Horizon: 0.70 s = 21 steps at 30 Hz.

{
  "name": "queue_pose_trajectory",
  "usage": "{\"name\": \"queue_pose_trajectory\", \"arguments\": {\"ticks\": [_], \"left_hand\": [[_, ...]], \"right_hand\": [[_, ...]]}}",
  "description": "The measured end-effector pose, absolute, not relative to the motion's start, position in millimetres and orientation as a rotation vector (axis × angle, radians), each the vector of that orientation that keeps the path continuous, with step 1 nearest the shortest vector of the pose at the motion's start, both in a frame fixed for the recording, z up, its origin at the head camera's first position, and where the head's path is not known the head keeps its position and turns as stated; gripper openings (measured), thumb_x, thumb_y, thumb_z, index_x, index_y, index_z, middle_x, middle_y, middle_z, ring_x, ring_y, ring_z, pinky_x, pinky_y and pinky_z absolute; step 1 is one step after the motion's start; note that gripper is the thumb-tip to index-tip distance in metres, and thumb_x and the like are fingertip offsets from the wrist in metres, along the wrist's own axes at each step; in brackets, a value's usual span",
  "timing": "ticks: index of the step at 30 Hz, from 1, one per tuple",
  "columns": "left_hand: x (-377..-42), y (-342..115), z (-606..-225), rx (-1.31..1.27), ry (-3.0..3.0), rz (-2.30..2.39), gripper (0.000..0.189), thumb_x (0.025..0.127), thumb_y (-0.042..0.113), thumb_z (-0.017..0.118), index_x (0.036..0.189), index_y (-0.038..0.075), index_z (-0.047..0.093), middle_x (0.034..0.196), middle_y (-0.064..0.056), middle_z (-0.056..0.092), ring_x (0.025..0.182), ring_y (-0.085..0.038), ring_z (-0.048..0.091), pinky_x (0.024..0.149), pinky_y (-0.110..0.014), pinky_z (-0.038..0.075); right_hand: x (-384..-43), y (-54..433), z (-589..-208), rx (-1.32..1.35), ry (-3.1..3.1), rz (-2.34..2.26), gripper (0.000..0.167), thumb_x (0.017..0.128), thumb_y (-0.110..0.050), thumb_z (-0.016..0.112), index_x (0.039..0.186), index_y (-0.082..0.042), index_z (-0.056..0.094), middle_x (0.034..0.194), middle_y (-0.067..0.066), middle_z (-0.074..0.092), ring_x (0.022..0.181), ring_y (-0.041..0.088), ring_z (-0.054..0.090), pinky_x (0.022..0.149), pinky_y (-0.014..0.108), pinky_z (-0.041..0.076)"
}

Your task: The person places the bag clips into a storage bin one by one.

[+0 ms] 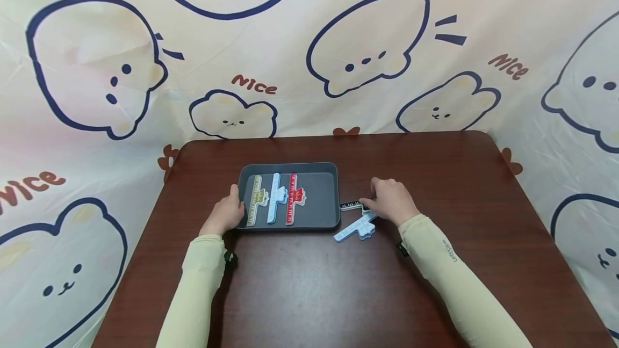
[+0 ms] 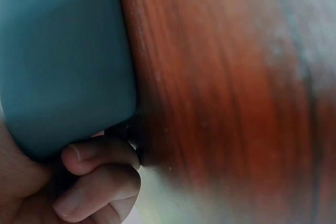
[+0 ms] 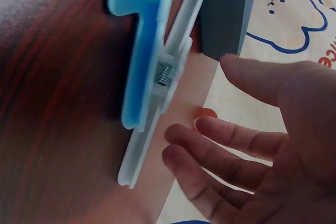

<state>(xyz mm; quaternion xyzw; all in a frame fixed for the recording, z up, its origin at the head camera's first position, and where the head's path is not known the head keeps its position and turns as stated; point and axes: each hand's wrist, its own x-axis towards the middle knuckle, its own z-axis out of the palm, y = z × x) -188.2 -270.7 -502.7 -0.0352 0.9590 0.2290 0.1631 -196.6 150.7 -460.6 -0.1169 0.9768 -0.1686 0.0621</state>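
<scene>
My left hand (image 1: pixel 224 212) grips the left edge of a dark grey tray (image 1: pixel 316 219). Its fingers (image 2: pixel 107 182) are curled at the tray's corner in the left wrist view. Inside the tray lie a green clip (image 1: pixel 253 203), a blue clip (image 1: pixel 273 197) and a red clip (image 1: pixel 292 200), side by side with printed long bars. Right of the tray a light blue clip (image 1: pixel 355 228) overlaps a black-and-white clip (image 1: pixel 350 205) on the table. My right hand (image 1: pixel 394 199) hovers beside these two, fingers spread and apart from the white underside of the lower clip in the right wrist view.
The brown wooden table (image 1: pixel 300 294) has rounded far corners. Behind it and at both sides hangs a pale curtain (image 1: pixel 290 58) with cartoon bear outlines. Dark bands (image 1: pixel 231 258) sit on both wrists, below pale green sleeves.
</scene>
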Motion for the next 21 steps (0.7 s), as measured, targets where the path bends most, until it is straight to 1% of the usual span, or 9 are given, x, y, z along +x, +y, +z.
{"name": "queue_pose_trajectory", "arguments": {"ticks": [1, 2, 5, 10, 15, 17, 21], "left_hand": [[-188, -271, -503, -0.101, 2.735, 0.654, 0.05, 0.109, 0.015, 0.041, 0.148, -0.006, 0.02, 0.114, -0.032, 0.065, 0.091, -0.033, 0.066, 0.081, -0.048, 0.051], [-188, -271, -503, -0.1, 2.736, 0.653, 0.049, 0.109, 0.015, 0.041, 0.148, -0.006, 0.02, 0.113, -0.031, 0.065, 0.091, -0.033, 0.066, 0.081, -0.048, 0.051], [-188, -272, -504, -0.094, 2.738, 0.655, 0.049, 0.109, 0.015, 0.041, 0.147, -0.006, 0.021, 0.112, -0.031, 0.065, 0.089, -0.032, 0.066, 0.079, -0.047, 0.051], [-188, -272, -505, -0.094, 2.742, 0.658, 0.049, 0.108, 0.016, 0.041, 0.147, -0.007, 0.021, 0.114, -0.033, 0.065, 0.09, -0.033, 0.066, 0.079, -0.048, 0.051], [-189, -271, -504, -0.104, 2.746, 0.654, 0.048, 0.109, 0.017, 0.041, 0.147, -0.005, 0.022, 0.117, -0.033, 0.065, 0.093, -0.034, 0.067, 0.081, -0.048, 0.052], [-189, -272, -505, -0.106, 2.746, 0.652, 0.047, 0.109, 0.017, 0.041, 0.146, -0.005, 0.023, 0.115, -0.033, 0.065, 0.092, -0.034, 0.067, 0.08, -0.048, 0.052], [-190, -272, -505, -0.099, 2.745, 0.653, 0.045, 0.109, 0.017, 0.042, 0.144, -0.005, 0.024, 0.111, -0.031, 0.066, 0.09, -0.034, 0.067, 0.078, -0.047, 0.051]], "right_hand": [[-196, 150, -463, -0.358, 2.955, -0.485, 0.037, 0.09, -0.037, 0.081, 0.099, -0.003, 0.068, 0.078, 0.009, 0.069, 0.067, 0.022, 0.06, 0.067, 0.04, 0.054], [-196, 149, -464, -0.363, 2.955, -0.459, 0.039, 0.09, -0.039, 0.081, 0.098, -0.003, 0.067, 0.076, 0.009, 0.068, 0.066, 0.022, 0.06, 0.066, 0.04, 0.054], [-196, 147, -470, -0.371, 2.939, -0.418, 0.044, 0.087, -0.042, 0.083, 0.099, -0.003, 0.067, 0.074, 0.007, 0.065, 0.066, 0.021, 0.058, 0.066, 0.04, 0.053], [-198, 145, -476, -0.366, 2.913, -0.403, 0.051, 0.083, -0.045, 0.086, 0.104, -0.002, 0.067, 0.076, 0.006, 0.064, 0.068, 0.022, 0.059, 0.069, 0.041, 0.054], [-200, 144, -477, -0.372, 2.927, -0.393, 0.05, 0.082, -0.042, 0.087, 0.104, -0.001, 0.069, 0.077, 0.008, 0.066, 0.068, 0.022, 0.06, 0.069, 0.041, 0.055], [-200, 145, -476, -0.382, 2.946, -0.394, 0.051, 0.083, -0.04, 0.087, 0.108, 0.002, 0.07, 0.081, 0.011, 0.07, 0.069, 0.022, 0.061, 0.07, 0.042, 0.056], [-201, 147, -476, -0.375, 2.992, -0.409, 0.054, 0.083, -0.035, 0.087, 0.116, 0.006, 0.071, 0.095, 0.019, 0.075, 0.075, 0.026, 0.065, 0.076, 0.046, 0.058]]}}
